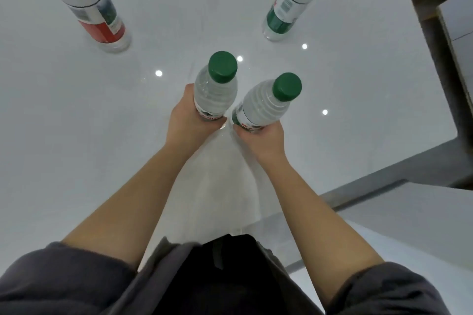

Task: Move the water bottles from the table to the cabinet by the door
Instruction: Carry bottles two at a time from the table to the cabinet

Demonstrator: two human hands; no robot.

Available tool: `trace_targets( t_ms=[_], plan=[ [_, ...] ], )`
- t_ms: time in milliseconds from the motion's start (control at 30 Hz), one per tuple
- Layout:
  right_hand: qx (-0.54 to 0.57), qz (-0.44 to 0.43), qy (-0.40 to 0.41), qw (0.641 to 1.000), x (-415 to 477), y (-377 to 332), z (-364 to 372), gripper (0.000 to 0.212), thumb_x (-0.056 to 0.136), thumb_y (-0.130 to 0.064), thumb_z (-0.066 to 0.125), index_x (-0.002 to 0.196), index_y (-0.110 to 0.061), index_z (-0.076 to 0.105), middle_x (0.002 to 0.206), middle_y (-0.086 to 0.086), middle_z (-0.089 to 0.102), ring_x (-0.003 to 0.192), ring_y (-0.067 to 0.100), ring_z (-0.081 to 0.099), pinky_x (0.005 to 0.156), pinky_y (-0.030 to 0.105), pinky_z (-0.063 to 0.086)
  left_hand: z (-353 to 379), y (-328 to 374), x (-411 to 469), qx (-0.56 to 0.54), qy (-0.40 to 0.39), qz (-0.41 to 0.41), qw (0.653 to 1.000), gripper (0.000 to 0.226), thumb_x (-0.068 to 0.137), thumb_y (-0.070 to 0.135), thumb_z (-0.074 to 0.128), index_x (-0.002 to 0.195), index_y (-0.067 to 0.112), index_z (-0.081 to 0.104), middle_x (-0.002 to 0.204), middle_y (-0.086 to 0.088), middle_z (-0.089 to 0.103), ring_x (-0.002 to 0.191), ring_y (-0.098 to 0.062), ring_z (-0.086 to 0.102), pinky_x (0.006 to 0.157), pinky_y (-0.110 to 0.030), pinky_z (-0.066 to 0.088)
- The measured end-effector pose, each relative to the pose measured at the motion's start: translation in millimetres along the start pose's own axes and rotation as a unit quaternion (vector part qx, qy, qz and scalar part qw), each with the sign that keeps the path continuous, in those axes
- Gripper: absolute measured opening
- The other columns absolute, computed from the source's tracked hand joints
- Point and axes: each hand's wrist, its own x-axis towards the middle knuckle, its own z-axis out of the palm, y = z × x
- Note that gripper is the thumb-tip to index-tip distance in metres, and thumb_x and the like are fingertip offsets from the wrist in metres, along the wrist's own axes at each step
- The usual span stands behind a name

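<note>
Water bottles, four in view, all on or over the glossy white counter (76, 115). Two small ones with green caps sit near the middle, one in each hand. Left hand (185, 120) wraps the lower body of the left green-capped bottle (215, 92); grip closed around the label band, fingers hidden behind the bottle, thumb side toward the camera. Right hand (263, 139) wraps the base of the right green-capped bottle (266, 103); grip likewise closed on it, fingertips curling over the lower label. Left bottle roughly upright, right bottle tilted with its cap leaning to the right. The two bottles are just beside each other at the bases; cannot tell whether they touch. Cannot tell whether either base rests on the counter or is lifted clear.

Two larger bottles stand farther back, well apart from the hands and from each other: red-labelled bottle (89, 5) at far left, green-labelled bottle (289, 0) at far right. Caps of both are cut off by the frame edge.

Counter surface shows several small bright light reflections. Counter edge runs along the right side, with darker floor beyond it. Both forearms bare; grey sleeves (51, 281) pushed up past the elbows.
</note>
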Motion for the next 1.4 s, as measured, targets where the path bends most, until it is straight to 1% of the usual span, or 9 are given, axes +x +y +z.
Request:
trace_targets(
  t_ms=[200, 433, 567, 667, 767, 900, 1067, 1233, 1400],
  plan=[
    [0.004, 0.052, 0.066, 0.996, -71.9, 55.0, -59.0, 0.053, 0.069, -0.032, 0.085, 0.114, -0.015, 0.063, 0.101, -0.011, 0.069, 0.085, 0.000, 0.062, 0.066, -0.001, 0.042, 60.9, 6.2, -57.3, 0.037, -0.100, 0.060, 0.992, 0.051, 0.065, 0.033, 0.078, 0.108, 0.018, 0.055, 0.092, 0.011, 0.063, 0.085, -0.009, 0.061, 0.066, -0.016, 0.044],
    [0.082, 0.110, 0.191, 0.972, -196.2, 134.0, -133.3, 0.047, 0.069, -0.022, 0.086, 0.108, -0.011, 0.063, 0.096, -0.004, 0.072, 0.085, 0.000, 0.067, 0.071, 0.016, 0.049, 139.7, 20.3, -164.3, 0.075, -0.226, 0.134, 0.962, 0.045, 0.069, 0.032, 0.078, 0.104, 0.017, 0.056, 0.082, 0.017, 0.058, 0.076, 0.001, 0.057, 0.059, -0.004, 0.037],
    [0.097, 0.143, 0.260, 0.950, -269.5, 169.6, -166.3, 0.059, 0.067, -0.023, 0.085, 0.119, -0.016, 0.058, 0.108, -0.007, 0.070, 0.096, -0.001, 0.066, 0.079, 0.013, 0.051, 176.0, 26.5, -240.6, 0.013, -0.269, 0.136, 0.953, 0.055, 0.069, 0.028, 0.083, 0.115, 0.014, 0.056, 0.098, 0.009, 0.064, 0.091, -0.011, 0.062, 0.076, -0.020, 0.047],
    [0.130, 0.149, 0.323, 0.926, -303.5, 177.1, -190.8, 0.053, 0.069, -0.013, 0.083, 0.116, -0.011, 0.059, 0.104, -0.001, 0.071, 0.093, 0.004, 0.068, 0.077, 0.017, 0.052, 198.9, 43.6, -273.6, 0.008, -0.320, 0.142, 0.937, 0.060, 0.064, 0.033, 0.083, 0.115, 0.017, 0.055, 0.102, 0.008, 0.067, 0.095, -0.011, 0.064, 0.079, -0.025, 0.052],
    [0.161, 0.146, 0.390, 0.895, -325.0, 167.7, -216.7, 0.057, 0.070, -0.010, 0.083, 0.117, -0.019, 0.053, 0.104, -0.007, 0.068, 0.094, 0.001, 0.066, 0.079, 0.017, 0.053, 219.5, 78.1, -291.0, 0.014, -0.366, 0.186, 0.912, 0.062, 0.062, 0.034, 0.080, 0.115, 0.017, 0.053, 0.103, 0.006, 0.067, 0.095, -0.012, 0.064, 0.081, -0.034, 0.055],
    [0.208, 0.119, 0.477, 0.846, -340.5, 142.9, -259.8, 0.060, 0.071, -0.004, 0.082, 0.113, -0.030, 0.047, 0.100, -0.021, 0.063, 0.086, -0.013, 0.062, 0.074, 0.010, 0.050, 242.6, 141.9, -311.3, 0.002, -0.405, 0.253, 0.879, 0.059, 0.068, 0.029, 0.081, 0.118, 0.019, 0.052, 0.104, 0.010, 0.063, 0.098, -0.009, 0.062, 0.076, -0.021, 0.048],
    [0.237, 0.055, 0.547, 0.801, -349.8, 92.3, -327.2, 0.056, 0.072, -0.010, 0.082, 0.101, -0.043, 0.048, 0.102, -0.021, 0.063, 0.089, -0.012, 0.062, 0.083, 0.021, 0.052, 252.6, 239.3, -330.0, -0.068, -0.442, 0.327, 0.832, 0.060, 0.066, 0.028, 0.080, 0.120, 0.024, 0.054, 0.107, 0.010, 0.067, 0.100, -0.006, 0.064, 0.085, -0.031, 0.054],
    [0.255, -0.034, 0.587, 0.767, -358.3, 30.5, -392.9, 0.050, 0.074, -0.010, 0.081, 0.107, -0.035, 0.053, 0.108, -0.012, 0.067, 0.097, 0.001, 0.065, 0.087, 0.031, 0.056, 236.6, 338.6, -351.2, -0.165, -0.461, 0.363, 0.793, 0.059, 0.069, 0.017, 0.083, 0.120, 0.020, 0.053, 0.107, 0.009, 0.067, 0.099, -0.005, 0.064, 0.083, -0.025, 0.052],
    [0.248, -0.108, 0.602, 0.752, -374.1, -30.4, -435.3, 0.046, 0.076, -0.008, 0.080, 0.110, -0.029, 0.057, 0.107, -0.010, 0.070, 0.089, -0.001, 0.067, 0.077, 0.028, 0.056, 209.0, 409.1, -362.5, -0.205, -0.472, 0.406, 0.755, 0.050, 0.070, 0.015, 0.082, 0.111, 0.025, 0.056, 0.103, 0.010, 0.069, 0.096, -0.007, 0.066, 0.079, -0.025, 0.052]
  ],
)
